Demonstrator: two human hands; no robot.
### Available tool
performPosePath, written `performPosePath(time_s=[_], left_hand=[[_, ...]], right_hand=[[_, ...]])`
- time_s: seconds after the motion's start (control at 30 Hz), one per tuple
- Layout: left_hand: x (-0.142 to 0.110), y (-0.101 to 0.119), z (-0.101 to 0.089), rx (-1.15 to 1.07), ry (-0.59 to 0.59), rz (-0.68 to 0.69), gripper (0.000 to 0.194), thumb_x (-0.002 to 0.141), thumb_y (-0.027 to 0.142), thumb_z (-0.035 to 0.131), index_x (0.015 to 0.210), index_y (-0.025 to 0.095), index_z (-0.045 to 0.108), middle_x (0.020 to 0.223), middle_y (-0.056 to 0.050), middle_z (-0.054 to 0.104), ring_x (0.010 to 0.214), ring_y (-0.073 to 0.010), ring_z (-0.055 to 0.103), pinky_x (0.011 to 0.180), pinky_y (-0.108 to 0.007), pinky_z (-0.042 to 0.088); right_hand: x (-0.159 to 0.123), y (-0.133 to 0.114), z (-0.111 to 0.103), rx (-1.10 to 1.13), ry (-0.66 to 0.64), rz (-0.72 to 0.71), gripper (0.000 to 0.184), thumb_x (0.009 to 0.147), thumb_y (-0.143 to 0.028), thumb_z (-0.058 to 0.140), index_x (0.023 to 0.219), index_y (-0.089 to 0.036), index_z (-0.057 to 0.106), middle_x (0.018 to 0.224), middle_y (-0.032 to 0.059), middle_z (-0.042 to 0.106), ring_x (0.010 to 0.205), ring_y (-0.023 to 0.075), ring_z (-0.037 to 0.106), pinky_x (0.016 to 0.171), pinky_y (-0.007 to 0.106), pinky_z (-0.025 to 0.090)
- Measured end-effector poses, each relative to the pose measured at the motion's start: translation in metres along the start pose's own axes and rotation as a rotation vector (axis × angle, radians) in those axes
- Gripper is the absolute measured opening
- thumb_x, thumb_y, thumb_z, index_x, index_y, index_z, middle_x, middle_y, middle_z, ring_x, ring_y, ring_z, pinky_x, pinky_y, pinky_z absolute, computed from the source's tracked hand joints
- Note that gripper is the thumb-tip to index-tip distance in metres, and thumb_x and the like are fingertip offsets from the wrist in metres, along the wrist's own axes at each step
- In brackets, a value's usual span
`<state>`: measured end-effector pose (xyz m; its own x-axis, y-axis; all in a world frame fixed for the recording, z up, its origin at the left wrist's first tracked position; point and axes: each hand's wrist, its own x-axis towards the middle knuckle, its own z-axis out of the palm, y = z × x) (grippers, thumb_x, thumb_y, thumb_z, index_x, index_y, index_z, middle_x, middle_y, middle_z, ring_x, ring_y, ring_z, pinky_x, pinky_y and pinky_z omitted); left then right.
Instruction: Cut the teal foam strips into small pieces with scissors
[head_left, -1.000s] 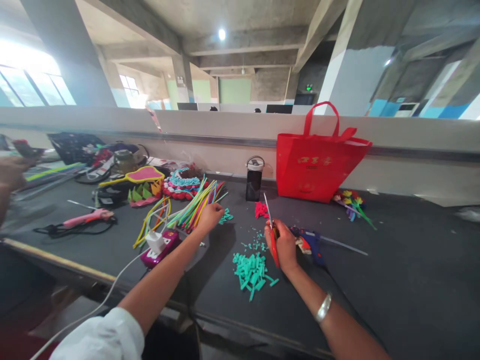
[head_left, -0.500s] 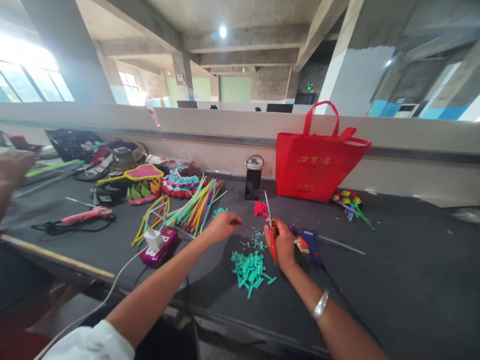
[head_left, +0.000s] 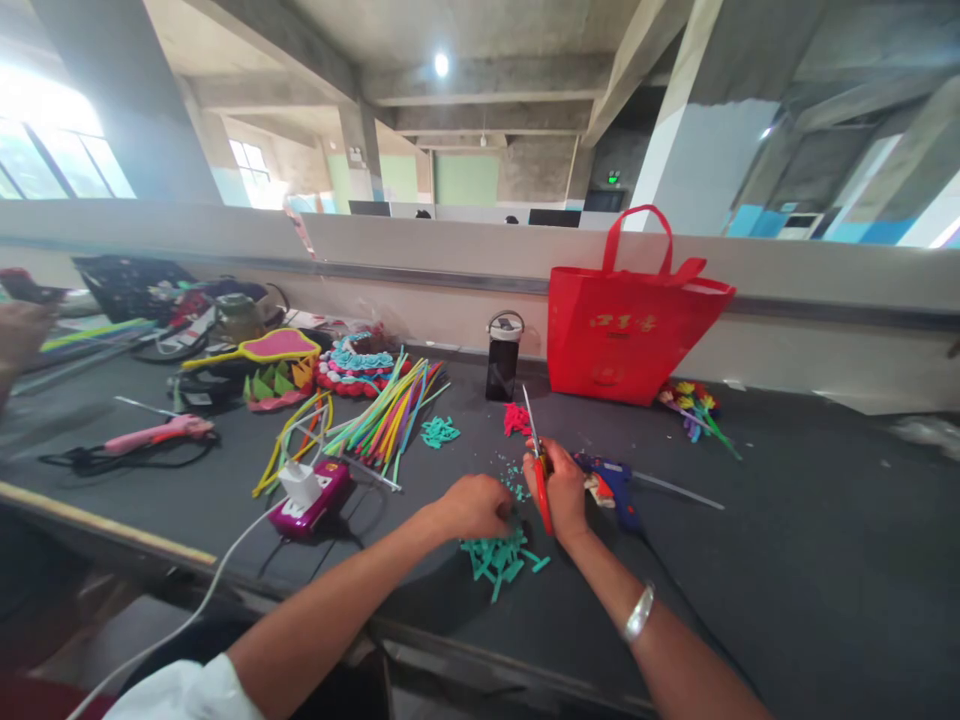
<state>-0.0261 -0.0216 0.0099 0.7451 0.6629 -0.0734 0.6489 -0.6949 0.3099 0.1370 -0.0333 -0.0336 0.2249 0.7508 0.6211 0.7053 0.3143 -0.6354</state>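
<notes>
My right hand point(head_left: 561, 492) grips a pair of scissors point(head_left: 541, 490) by the red-orange handles, blades pointing up and away. My left hand point(head_left: 478, 508) is at the upper edge of a pile of cut teal strips point(head_left: 496, 565), its fingers curled downward; whatever is between the fingertips is hidden. Tiny teal scraps point(head_left: 514, 482) lie scattered between the two hands. Beyond them sit a small heap of pinkish-red pieces point(head_left: 516, 419) and a smaller heap of teal pieces point(head_left: 439, 432). A blue glue gun point(head_left: 619, 490) with a clear stick lies just right of my right hand.
Colourful pipe cleaners point(head_left: 390, 410) and a purple power socket point(head_left: 311, 500) lie left. A bottle point(head_left: 502, 358) and a red bag point(head_left: 630, 335) stand at the back, by fuzzy flowers point(head_left: 694, 408). A pink hot tool point(head_left: 161, 432) and another person's hand point(head_left: 22, 335) are far left.
My left hand has moved from near the smaller teal heap down and right to the teal pile, covering its upper part. My right hand still holds the scissors in about the same place.
</notes>
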Motion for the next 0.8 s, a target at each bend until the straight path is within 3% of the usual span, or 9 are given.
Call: performPosePath(time_s=[0.13,0.4,0.57,0.67,0.8], left_hand=[[-0.002,-0.002,-0.002,-0.187,-0.045,0.02,0.014,0.065,0.019,0.056,0.07,0.016,0.069,0.06,0.002,0.06,0.055,-0.0097,0.049,0.05,-0.02,0.031],[0.013,-0.007,-0.025,-0.52,-0.138,0.038,0.014,0.059,0.018,0.055,0.07,0.016,0.064,0.058,0.005,0.052,0.056,-0.0098,0.047,0.05,-0.019,0.033],[0.025,-0.019,-0.014,-0.811,-0.191,0.074,0.006,0.059,0.021,0.055,0.064,0.017,0.057,0.053,0.005,0.046,0.051,-0.0096,0.041,0.048,-0.021,0.032],[0.027,-0.025,-0.003,-1.09,-0.109,0.07,0.01,0.064,0.025,0.056,0.06,0.016,0.052,0.055,0.004,0.046,0.052,-0.009,0.04,0.052,-0.022,0.033],[0.026,-0.028,0.004,-1.282,0.06,0.101,0.015,0.066,0.027,0.066,0.064,0.015,0.057,0.062,0.003,0.053,0.059,-0.0083,0.044,0.06,-0.021,0.036]], right_hand=[[0.0,0.0,0.0,-0.01,-0.006,-0.002,0.023,0.084,-0.027,0.051,0.101,-0.017,0.063,0.093,0.0082,0.067,0.086,0.0211,0.063,0.081,0.033,0.048],[-0.001,0.003,0.003,0.0,-0.001,0.006,0.026,0.084,-0.029,0.051,0.104,-0.018,0.063,0.094,0.0073,0.068,0.085,0.02,0.064,0.078,0.032,0.049],[0.0,0.003,0.002,0.035,0.013,0.013,0.025,0.085,-0.029,0.05,0.103,-0.018,0.063,0.097,0.0075,0.069,0.089,0.0208,0.064,0.082,0.034,0.049],[0.0,0.002,0.002,0.025,-0.001,0.008,0.025,0.085,-0.03,0.051,0.103,-0.018,0.062,0.096,0.0081,0.069,0.089,0.0216,0.064,0.082,0.035,0.049],[-0.003,0.0,0.002,0.028,0.0,0.033,0.025,0.085,-0.032,0.051,0.103,-0.018,0.062,0.098,0.008,0.069,0.09,0.0218,0.064,0.082,0.036,0.049]])
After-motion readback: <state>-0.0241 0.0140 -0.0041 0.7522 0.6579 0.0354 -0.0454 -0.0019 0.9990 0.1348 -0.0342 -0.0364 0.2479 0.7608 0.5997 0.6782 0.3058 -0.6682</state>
